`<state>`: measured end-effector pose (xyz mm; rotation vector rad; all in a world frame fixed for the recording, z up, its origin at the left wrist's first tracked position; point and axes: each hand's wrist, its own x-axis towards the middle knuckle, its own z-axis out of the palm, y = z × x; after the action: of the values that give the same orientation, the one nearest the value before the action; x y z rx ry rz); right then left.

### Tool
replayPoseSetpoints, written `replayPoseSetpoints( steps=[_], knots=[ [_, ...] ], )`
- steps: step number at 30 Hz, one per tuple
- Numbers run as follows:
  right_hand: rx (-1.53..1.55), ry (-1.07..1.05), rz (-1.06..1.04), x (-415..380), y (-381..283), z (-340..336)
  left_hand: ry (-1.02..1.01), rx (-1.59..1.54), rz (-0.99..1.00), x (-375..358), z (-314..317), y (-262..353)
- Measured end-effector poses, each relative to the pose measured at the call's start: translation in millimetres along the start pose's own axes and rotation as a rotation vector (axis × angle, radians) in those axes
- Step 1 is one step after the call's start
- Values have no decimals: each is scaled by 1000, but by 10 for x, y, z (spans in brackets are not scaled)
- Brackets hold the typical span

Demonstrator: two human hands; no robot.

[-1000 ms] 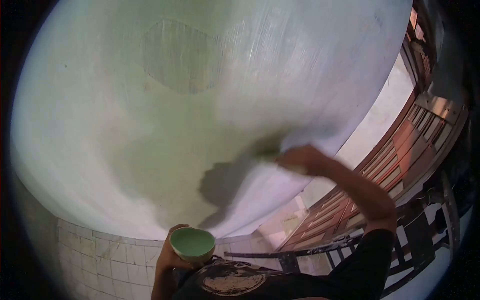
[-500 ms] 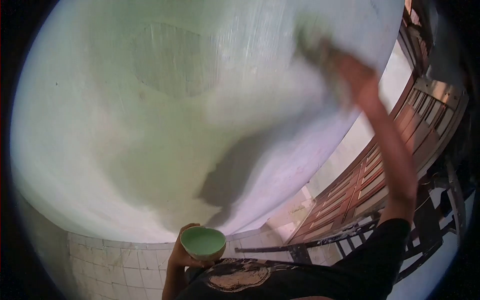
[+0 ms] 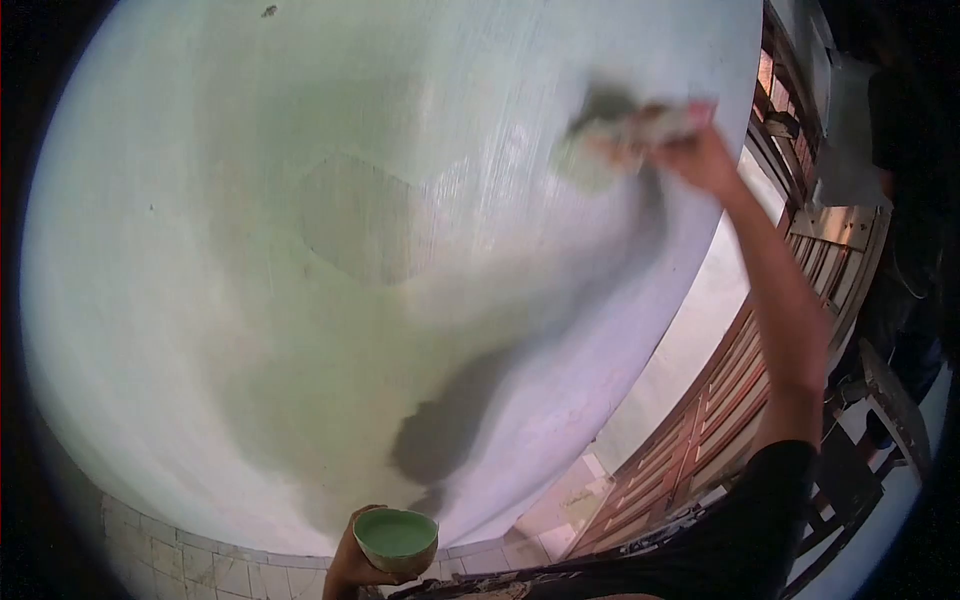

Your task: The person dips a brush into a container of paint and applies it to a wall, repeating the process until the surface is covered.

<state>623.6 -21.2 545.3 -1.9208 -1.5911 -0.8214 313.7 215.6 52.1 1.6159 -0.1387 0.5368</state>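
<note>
At the bottom, my left hand (image 3: 350, 562) is closed round the side of a small bowl (image 3: 400, 563) that holds pale green paint. Up at the right, my right hand (image 3: 695, 160) grips a paintbrush (image 3: 592, 160), its bristle end green and smeared by motion. The brush is at the surface of the wall (image 3: 290, 400); exact contact is hard to tell through the blur. Wet, shiny vertical streaks run down the wall left of the brush. A rounded, duller green patch (image 3: 358, 218) shows nearer the middle.
Slatted reddish-brown woodwork (image 3: 690, 430) stands along the right, beyond the wall's edge. A dark wooden chair or frame (image 3: 850, 480) is at lower right, near my sleeve. Pale floor tiles (image 3: 230, 575) run along the wall's foot. My arm casts a shadow on the wall.
The view has tilted upward, so the wall and bowl sit lower in the picture. My right hand has turned, and the brush now points left. My left hand still holds the bowl.
</note>
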Motion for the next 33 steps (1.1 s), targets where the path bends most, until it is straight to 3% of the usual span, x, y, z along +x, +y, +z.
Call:
replayPoseSetpoints(
  steps=[1, 3, 4, 5, 7, 8, 9, 10, 14, 15, 17, 18, 19, 20, 21, 22, 23, 25, 28, 31, 33],
  knots=[
    [-115, 25, -137, 319, 123, -330, -9, 79, 40, 5, 10, 43],
    [-427, 286, -149, 770, 75, -843, -12, 147, 74, 8, 34, 103],
    [-164, 277, -479, 871, -168, -847, -15, 115, 53, 4, 42, 109],
    [-391, 448, -381, 820, -522, -739, -17, 55, 21, -3, 46, 110],
    [-692, 524, -510, 971, -42, -932, -16, -46, -34, 4, 61, 136],
    [-792, 438, -549, 915, 31, -801, -17, -86, -56, 34, 59, 171],
    [-787, 344, -325, 638, -98, -511, -17, -107, -68, 40, 55, 189],
    [-837, 186, -391, 396, -46, -301, -19, -126, -78, 52, 45, 213],
    [-554, -212, -721, -846, -33, 665, -30, -165, -91, 54, 47, 310],
    [-234, -482, -488, -1019, -119, 796, -33, -169, -92, 54, 53, 319],
    [39, -801, -90, -1055, -361, 841, -36, -177, -92, 40, 69, 343],
    [66, -793, 0, -986, -160, 796, -35, -179, -91, 38, 74, 347],
    [-20, -569, -129, -840, 25, 686, -34, -178, -91, 38, 73, 345],
    [-58, -627, 41, -499, -3, 410, -31, -179, -93, 42, 77, 340],
    [-232, -445, 265, -207, -304, 110, -26, -180, -92, 39, 71, 331],
    [-45, -276, 184, 96, 35, -163, -22, -180, -95, 35, 77, 321],
    [-177, -86, 19, 438, 279, -486, -18, -183, -99, 25, 80, 310],
    [154, 33, -15, 1018, 31, -1009, -10, -188, -106, 13, 68, 291],
    [-481, 419, -202, 1514, -365, -1510, -2, -199, -117, -3, 68, 254],
    [-519, 570, -442, 1719, -159, -1573, 1, -218, -120, -5, 62, 238],
    [-544, 464, -363, 1437, -203, -1170, 2, -224, -116, -8, 49, 242]
  ],
)
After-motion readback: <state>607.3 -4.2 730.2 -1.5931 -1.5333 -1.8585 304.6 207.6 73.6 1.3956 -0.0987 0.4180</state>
